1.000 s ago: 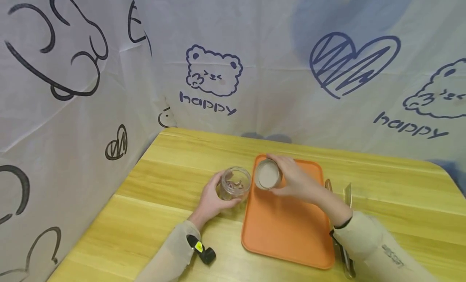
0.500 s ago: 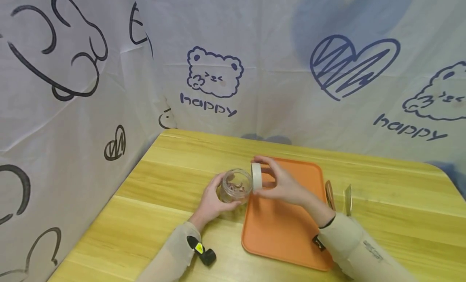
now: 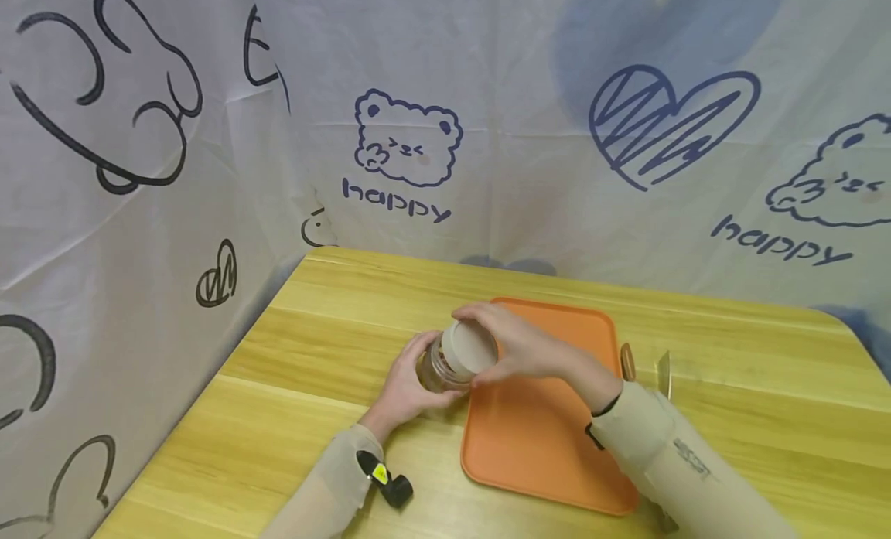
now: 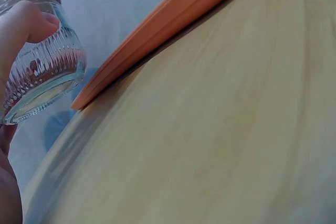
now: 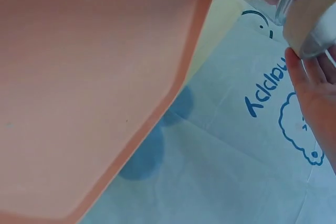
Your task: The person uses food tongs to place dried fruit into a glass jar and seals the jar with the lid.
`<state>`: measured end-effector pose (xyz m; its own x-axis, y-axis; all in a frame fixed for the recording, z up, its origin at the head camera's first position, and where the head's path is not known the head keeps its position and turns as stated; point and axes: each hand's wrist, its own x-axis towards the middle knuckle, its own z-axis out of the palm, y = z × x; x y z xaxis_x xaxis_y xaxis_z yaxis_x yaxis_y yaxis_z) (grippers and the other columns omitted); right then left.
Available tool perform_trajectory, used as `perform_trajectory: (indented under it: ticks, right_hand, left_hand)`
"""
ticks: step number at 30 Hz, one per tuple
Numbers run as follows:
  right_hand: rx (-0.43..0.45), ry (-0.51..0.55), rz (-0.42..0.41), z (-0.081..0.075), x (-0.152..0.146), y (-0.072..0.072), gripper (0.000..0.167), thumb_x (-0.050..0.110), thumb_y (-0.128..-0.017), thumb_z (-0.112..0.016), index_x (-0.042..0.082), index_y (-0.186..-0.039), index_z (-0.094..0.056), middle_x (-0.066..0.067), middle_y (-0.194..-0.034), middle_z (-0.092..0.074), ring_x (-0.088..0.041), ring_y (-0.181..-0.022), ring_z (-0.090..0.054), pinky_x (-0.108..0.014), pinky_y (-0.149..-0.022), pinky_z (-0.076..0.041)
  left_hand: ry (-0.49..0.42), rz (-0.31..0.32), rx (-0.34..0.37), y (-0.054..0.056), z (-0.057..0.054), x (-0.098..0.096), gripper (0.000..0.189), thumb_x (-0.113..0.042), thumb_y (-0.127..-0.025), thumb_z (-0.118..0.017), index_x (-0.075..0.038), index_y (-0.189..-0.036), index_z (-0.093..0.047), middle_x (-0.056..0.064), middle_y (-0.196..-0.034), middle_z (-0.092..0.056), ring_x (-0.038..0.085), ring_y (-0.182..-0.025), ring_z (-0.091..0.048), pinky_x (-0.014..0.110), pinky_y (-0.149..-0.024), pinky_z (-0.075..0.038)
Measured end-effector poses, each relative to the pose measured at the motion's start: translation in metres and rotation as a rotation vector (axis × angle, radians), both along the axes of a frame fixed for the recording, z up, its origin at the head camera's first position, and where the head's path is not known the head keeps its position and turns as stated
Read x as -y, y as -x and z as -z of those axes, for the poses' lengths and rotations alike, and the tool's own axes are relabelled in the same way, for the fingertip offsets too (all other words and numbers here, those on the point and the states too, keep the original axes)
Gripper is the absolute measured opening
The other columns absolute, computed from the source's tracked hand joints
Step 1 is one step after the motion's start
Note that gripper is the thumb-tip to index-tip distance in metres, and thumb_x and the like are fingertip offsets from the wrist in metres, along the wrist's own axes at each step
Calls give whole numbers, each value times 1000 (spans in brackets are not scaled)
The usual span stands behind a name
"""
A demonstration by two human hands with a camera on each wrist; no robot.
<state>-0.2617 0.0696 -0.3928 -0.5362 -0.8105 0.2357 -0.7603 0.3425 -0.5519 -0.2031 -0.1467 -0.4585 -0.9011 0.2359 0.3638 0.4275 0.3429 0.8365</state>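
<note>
My left hand (image 3: pixel 404 388) grips a clear ribbed glass jar (image 4: pixel 52 59) around its side. Small reddish-brown pieces lie in the bottom of the jar, best seen in the left wrist view. With thumb and fingers, my right hand (image 3: pixel 518 346) holds a whitish round lid (image 3: pixel 473 347) by its rim. In the head view the lid sits over the jar's mouth, somewhat tilted toward the right. The right wrist view shows the lid (image 5: pixel 310 17) against the jar's neck; whether it is seated fully cannot be told.
An orange tray (image 3: pixel 543 446) lies on the wooden table (image 3: pixel 292 415), right of the jar and below my right forearm. Beyond the tray's right edge are a brown-handled item (image 3: pixel 628 361) and a shiny metal blade-like piece (image 3: pixel 664 373), partly hidden by the sleeve. Printed cloth hangs behind.
My right hand has carried the lid leftward from above the tray, turned it over and brought it onto the jar's mouth. The left hand keeps its hold on the jar, nearly in place.
</note>
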Motion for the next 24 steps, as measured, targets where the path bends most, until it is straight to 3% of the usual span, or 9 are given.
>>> perform_trajectory:
  ticks: [6, 12, 19, 24]
  right_hand:
    - [-22, -57, -90, -2, 2, 5, 85, 25, -71, -85, 1, -140, -42, -13, -140, -44, -28, -128, -40, -41, -97, -44]
    - [19, -104, -111, -5, 3, 4, 84, 24, -74, -83, 4, -143, -40, -11, -142, -42, -26, -126, -41, -40, -95, -46]
    - [27, -130, -106, -5, 4, 2, 85, 25, -74, -83, 3, -143, -39, -11, -143, -42, -25, -124, -42, -38, -95, -46]
    - [11, -110, -58, -3, 5, -2, 85, 27, -73, -84, 1, -142, -40, -13, -141, -43, -26, -124, -43, -38, -95, -47]
  left_hand:
    - [34, 24, -23, 0, 1, 0, 78, -4, -61, -88, -2, -129, -51, 13, -125, -54, 27, -115, -51, 47, -102, -38]
    - [51, 38, -19, 0, 0, 0, 79, -4, -61, -88, -1, -130, -50, 13, -125, -54, 27, -115, -50, 47, -102, -39]
    - [36, 37, -6, 15, 32, 5, 88, -8, -58, -91, -8, -135, -48, 11, -130, -52, 27, -118, -48, 49, -104, -36]
    - [10, 30, -24, 17, 36, 7, 87, -13, -59, -91, -13, -134, -49, 5, -130, -52, 22, -118, -48, 46, -104, -36]
